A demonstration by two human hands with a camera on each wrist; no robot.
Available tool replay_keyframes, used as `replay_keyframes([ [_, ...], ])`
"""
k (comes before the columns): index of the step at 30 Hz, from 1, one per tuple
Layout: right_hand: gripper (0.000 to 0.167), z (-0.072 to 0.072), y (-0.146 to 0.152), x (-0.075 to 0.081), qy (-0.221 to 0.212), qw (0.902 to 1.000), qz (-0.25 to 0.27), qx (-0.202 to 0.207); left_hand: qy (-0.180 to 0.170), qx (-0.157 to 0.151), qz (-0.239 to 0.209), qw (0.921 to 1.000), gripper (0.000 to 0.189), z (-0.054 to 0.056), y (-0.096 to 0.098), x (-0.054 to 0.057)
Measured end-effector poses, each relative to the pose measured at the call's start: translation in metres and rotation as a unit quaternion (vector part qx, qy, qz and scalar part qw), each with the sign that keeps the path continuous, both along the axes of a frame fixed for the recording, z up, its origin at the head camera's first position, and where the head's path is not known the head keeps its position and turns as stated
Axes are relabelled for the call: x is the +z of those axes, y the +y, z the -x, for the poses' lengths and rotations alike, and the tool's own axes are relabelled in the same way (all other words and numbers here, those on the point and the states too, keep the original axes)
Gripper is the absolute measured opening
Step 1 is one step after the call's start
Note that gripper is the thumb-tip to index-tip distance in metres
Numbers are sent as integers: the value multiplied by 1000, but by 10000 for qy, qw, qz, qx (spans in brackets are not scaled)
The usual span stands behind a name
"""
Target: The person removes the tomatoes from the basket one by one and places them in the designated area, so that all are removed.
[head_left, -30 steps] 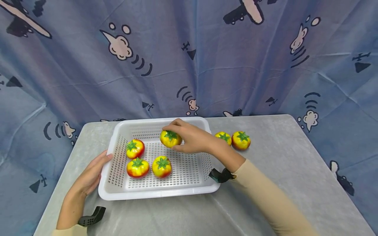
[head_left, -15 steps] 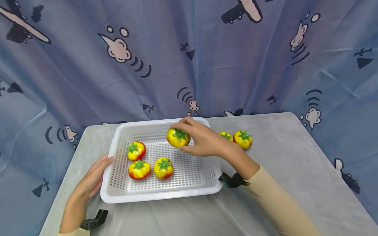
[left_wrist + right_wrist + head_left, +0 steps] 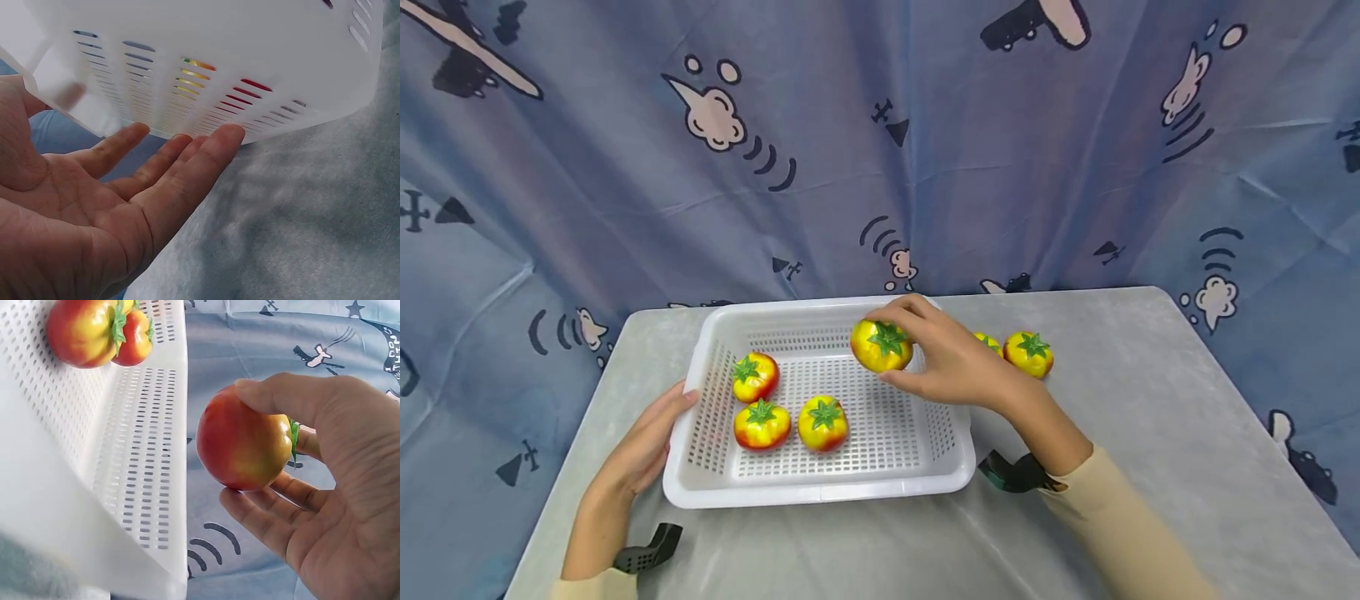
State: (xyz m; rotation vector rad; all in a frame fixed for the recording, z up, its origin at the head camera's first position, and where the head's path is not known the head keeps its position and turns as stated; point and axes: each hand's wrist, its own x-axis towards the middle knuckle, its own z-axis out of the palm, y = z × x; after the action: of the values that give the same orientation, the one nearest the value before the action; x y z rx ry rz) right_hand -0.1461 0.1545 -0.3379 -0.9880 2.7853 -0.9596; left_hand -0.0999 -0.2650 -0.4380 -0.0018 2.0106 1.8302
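Note:
A white perforated plastic basket (image 3: 745, 497) stands on the table, holding three yellow-and-red tomatoes with green leafy tops, among them a front tomato (image 3: 823, 423). My right hand (image 3: 951, 354) grips another tomato (image 3: 882, 346) between thumb and fingers, raised over the basket's back right part in the head view. In the right wrist view, this tomato (image 3: 244, 440) shows beside the basket's rim. My left hand (image 3: 643, 442) holds the basket's left side, thumb over the rim. Seen from the left wrist, its fingers (image 3: 194, 169) lie along the outer wall (image 3: 300, 62).
To the right of the basket, two more tomatoes sit on the grey table (image 3: 1150, 417): a full one (image 3: 1028, 354) and one (image 3: 988, 342) partly hidden behind my right hand. A blue patterned curtain (image 3: 820, 167) hangs behind the table's back edge.
My right hand has moved rightward with the tomato, from over the basket's middle toward its right side. My left hand has kept its hold on the basket; the other tomatoes stay put.

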Motion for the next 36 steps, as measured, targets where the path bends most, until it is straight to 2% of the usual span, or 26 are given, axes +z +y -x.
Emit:
replay_keyframes([
  [5,68,-9,10,1,67,9998,74,-199,-34,-32,48,10000,71,1,-2,0],
  [9,71,-14,16,0,57,9993,100,-344,-100,0,37,9999,70,-5,-5,-3],
  [16,76,-19,32,-3,62,9962,121,-860,-31,24,-47,10000,70,-4,-2,-5],
  [22,74,-22,48,-12,185,9928,326,-1140,77,-26,-27,10000,71,-1,-4,-4],
  [27,71,-27,65,-18,215,9878,461,-1472,9,-30,-30,10000,71,1,-3,-2],
  [36,72,-32,96,-30,391,9787,456,-1965,7,35,-56,10000,71,1,-2,-3],
])
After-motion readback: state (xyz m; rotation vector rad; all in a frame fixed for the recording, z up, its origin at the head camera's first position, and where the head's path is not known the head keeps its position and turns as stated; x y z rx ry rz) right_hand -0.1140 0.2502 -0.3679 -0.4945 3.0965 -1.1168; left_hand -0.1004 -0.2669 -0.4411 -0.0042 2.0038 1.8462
